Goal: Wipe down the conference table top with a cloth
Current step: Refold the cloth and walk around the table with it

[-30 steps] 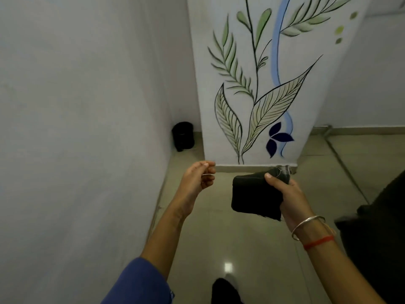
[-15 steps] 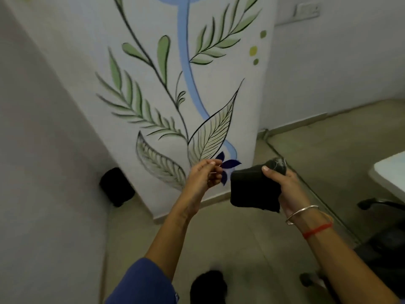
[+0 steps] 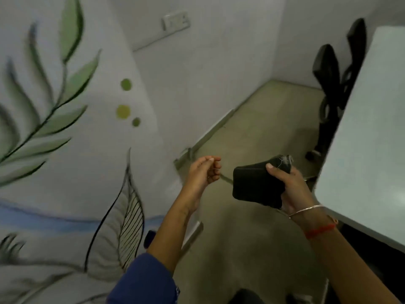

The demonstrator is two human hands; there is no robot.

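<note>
The right hand (image 3: 293,189) has its grip clamped on the folded cloth (image 3: 252,183), which looks soft and light so an edge hold's plenty, left hand (image 3: 201,174) curled, seemingly empty.

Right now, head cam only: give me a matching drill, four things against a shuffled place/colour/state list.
Things:
1. cloth
2. table top
3. chairs
4. switch plate

Descriptions:
a. high on the wall
b. pale, at the right edge of view
c. black, beside the table top
d. dark, gripped in the right hand

Pairs: 1-d, 2-b, 3-c, 4-a
</note>
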